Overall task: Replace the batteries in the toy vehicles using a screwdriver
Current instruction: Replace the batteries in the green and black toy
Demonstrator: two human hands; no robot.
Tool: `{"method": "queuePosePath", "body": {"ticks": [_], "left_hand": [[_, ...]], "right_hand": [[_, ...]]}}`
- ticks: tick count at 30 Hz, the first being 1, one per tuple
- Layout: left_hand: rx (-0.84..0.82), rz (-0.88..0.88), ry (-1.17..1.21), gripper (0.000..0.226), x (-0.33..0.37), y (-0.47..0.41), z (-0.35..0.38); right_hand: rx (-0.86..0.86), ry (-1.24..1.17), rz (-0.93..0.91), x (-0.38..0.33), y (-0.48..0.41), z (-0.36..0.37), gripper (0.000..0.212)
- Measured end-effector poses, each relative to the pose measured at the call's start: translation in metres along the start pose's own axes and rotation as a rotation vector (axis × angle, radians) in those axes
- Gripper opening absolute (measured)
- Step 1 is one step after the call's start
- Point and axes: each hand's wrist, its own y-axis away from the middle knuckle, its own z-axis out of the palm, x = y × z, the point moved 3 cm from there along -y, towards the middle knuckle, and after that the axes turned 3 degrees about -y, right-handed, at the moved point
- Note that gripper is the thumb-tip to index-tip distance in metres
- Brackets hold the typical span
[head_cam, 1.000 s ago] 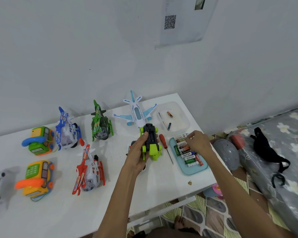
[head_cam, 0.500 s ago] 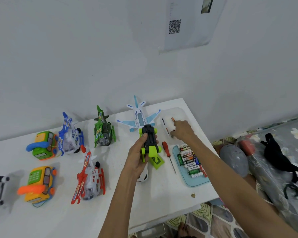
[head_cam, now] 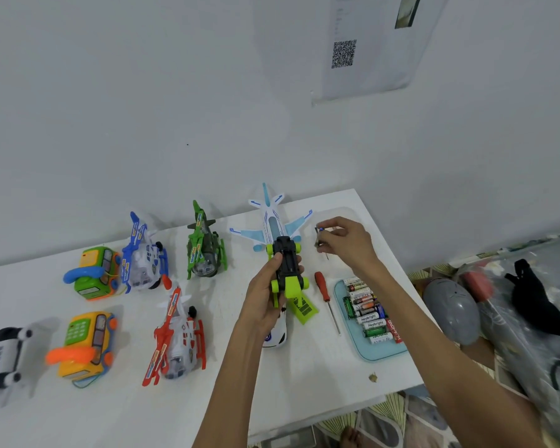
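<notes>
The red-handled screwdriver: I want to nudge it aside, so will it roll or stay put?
The screwdriver probably rolls: its handle looks round and it lies flat on the smooth white table. Likely stiff, given the thin straight shaft, and light.

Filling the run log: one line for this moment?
left hand grips toy car | right hand pinches small item | screwdriver on table

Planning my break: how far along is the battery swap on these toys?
Done: the green cover lies off on the table, beside the red screwdriver. In hand: the left hand grips the green car underside up; the right hand pinches a small blue-tipped item, unidentifiable. Left: batteries wait in the tray; the red helicopter and others look unopened.
</notes>
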Motion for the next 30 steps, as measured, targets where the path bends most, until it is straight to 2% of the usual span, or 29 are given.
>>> {"method": "queuePosePath", "body": {"ticks": [2, 5, 10, 15, 17, 21, 23, 25, 27, 28, 30], "left_hand": [[-0.009, 0.010, -0.014, 0.046, 0.001, 0.001, 0.002], [-0.014, 0.000, -0.045, 0.046, 0.002, 0.003, 0.005], [-0.016, -0.001, -0.051, 0.047, 0.003, 0.005, 0.009], [-0.055, 0.034, -0.037, 0.042, 0.003, 0.011, 0.011], [-0.054, 0.028, -0.026, 0.044, 0.005, 0.013, 0.012], [-0.030, -0.010, 0.005, 0.039, 0.008, 0.016, 0.009], [-0.025, -0.004, -0.011, 0.038, 0.006, 0.015, 0.004], [-0.028, 0.011, -0.030, 0.037, 0.005, 0.017, 0.002], [-0.019, 0.027, -0.046, 0.040, 0.004, 0.019, 0.002], [-0.015, 0.031, -0.044, 0.041, 0.003, 0.020, 0.002], [-0.017, 0.028, -0.017, 0.040, 0.003, 0.022, 0.004]], "right_hand": [[-0.060, -0.038, -0.073, -0.020, 0.023, 0.010, 0.018], [-0.101, 0.057, -0.204, -0.039, 0.048, 0.023, 0.019], [-0.054, 0.211, -0.313, -0.039, 0.061, 0.028, 0.017], [-0.054, 0.479, -0.464, -0.034, 0.064, 0.030, 0.017], [-0.056, 0.605, -0.569, -0.033, 0.067, 0.032, 0.023], [0.014, 0.993, -0.722, -0.037, 0.086, 0.042, 0.058], [-0.016, 0.978, -0.705, -0.036, 0.089, 0.042, 0.057], [-0.069, 0.702, -0.557, -0.033, 0.077, 0.034, 0.045], [-0.029, 0.402, -0.337, -0.019, 0.053, 0.019, 0.036], [0.011, 0.371, -0.267, -0.008, 0.038, 0.012, 0.034], [0.067, 0.479, -0.189, 0.014, 0.006, -0.001, 0.026]]}}
